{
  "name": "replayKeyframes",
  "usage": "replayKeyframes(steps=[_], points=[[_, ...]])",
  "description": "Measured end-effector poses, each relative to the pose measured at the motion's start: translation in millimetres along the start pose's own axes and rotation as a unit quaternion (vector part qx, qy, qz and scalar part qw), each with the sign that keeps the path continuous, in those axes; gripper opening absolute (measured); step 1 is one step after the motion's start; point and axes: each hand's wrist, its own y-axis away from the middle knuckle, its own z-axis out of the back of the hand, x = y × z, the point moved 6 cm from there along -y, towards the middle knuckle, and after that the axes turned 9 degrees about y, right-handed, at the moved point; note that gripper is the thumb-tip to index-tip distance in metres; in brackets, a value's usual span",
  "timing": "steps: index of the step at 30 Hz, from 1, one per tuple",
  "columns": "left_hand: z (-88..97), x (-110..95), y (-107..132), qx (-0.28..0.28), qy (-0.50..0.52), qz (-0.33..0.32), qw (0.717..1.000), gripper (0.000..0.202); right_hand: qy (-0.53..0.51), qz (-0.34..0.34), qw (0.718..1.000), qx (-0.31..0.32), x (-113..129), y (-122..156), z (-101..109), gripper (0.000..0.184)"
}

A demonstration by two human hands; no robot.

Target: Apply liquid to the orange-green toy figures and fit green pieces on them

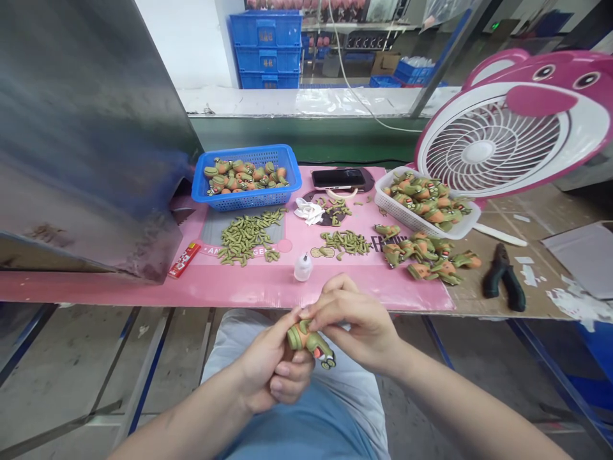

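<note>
Over my lap, my left hand (271,364) grips a small green and orange toy figure (311,343) from below. My right hand (352,322) pinches the top of the same figure with its fingertips. Just beyond the hands, a small white glue bottle (302,267) stands on the pink mat (268,284). Two heaps of small green parts lie on the mat, one at left (246,235) and one in the middle (345,242). Loose finished figures (426,255) lie to the right of them.
A blue basket (246,198) and a white basket (405,217) hold more figures. A phone (338,177), a red lighter (184,259), black pliers (502,278) and a pink fan (507,128) are on the bench. A grey metal panel (86,128) stands at left.
</note>
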Motion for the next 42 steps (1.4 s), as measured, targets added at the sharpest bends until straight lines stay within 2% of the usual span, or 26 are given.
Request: replayKeyframes(steps=[4,7,9,11,13,15,18,20,21,23,24,26,28,29,33,42], points=[[3.5,0.7,-1.6,0.005,-0.008,0.001,1.000,0.071,0.108,0.075,0.991,0.015,8.4,2.9,1.7,0.016],[6.0,-3.9,-1.7,-0.002,-0.030,-0.042,0.999,0.062,0.122,0.084,0.988,0.047,11.2,3.4,2.6,0.018],[5.2,-9.4,0.1,-0.003,-0.054,-0.093,0.994,0.057,0.109,0.052,0.992,0.043,10.0,3.1,5.1,0.017],[3.2,-14.1,2.8,-0.003,-0.073,-0.143,0.987,0.055,0.103,-0.013,0.995,0.002,5.3,3.8,9.3,0.015],[1.6,-16.5,4.9,-0.003,-0.074,-0.176,0.981,0.054,0.087,-0.088,0.992,-0.030,-1.2,7.0,9.6,0.022],[0.7,-16.7,5.0,0.005,-0.065,-0.190,0.980,0.053,0.041,-0.138,0.990,-0.007,-5.3,10.6,0.9,0.031],[2.7,-19.4,5.2,0.009,-0.087,-0.226,0.970,0.055,-0.029,-0.166,0.985,0.034,-5.7,14.4,-12.0,0.035],[8.8,-30.1,13.0,-0.039,-0.154,-0.324,0.933,0.054,-0.051,-0.182,0.982,0.011,-6.3,15.8,-11.4,0.033],[11.3,-37.3,21.1,-0.075,-0.203,-0.392,0.894,0.052,-0.054,-0.190,0.980,-0.008,-7.1,16.3,-9.3,0.031],[10.3,-48.0,41.0,-0.136,-0.320,-0.512,0.786,0.042,-0.040,-0.198,0.978,-0.045,-7.8,16.5,-3.8,0.028],[6.8,-50.3,49.7,-0.151,-0.379,-0.553,0.727,0.036,-0.025,-0.197,0.978,-0.061,-7.4,16.4,-1.0,0.027],[-1.8,-50.5,60.5,-0.157,-0.476,-0.597,0.627,0.028,0.012,-0.187,0.979,-0.080,-5.6,15.7,2.5,0.024],[-8.2,-49.0,64.7,-0.158,-0.525,-0.620,0.561,0.029,0.047,-0.179,0.979,-0.084,-3.5,15.4,2.9,0.023],[-10.1,-48.6,65.6,-0.161,-0.532,-0.630,0.542,0.030,0.060,-0.178,0.979,-0.084,-2.7,15.6,2.3,0.022],[-14.1,-47.6,64.9,-0.175,-0.517,-0.660,0.516,0.034,0.094,-0.175,0.975,-0.095,1.2,17.5,0.4,0.017],[-17.9,-48.7,67.2,-0.191,-0.493,-0.665,0.527,0.031,0.132,-0.161,0.971,-0.121,9.7,17.7,0.7,0.011]])
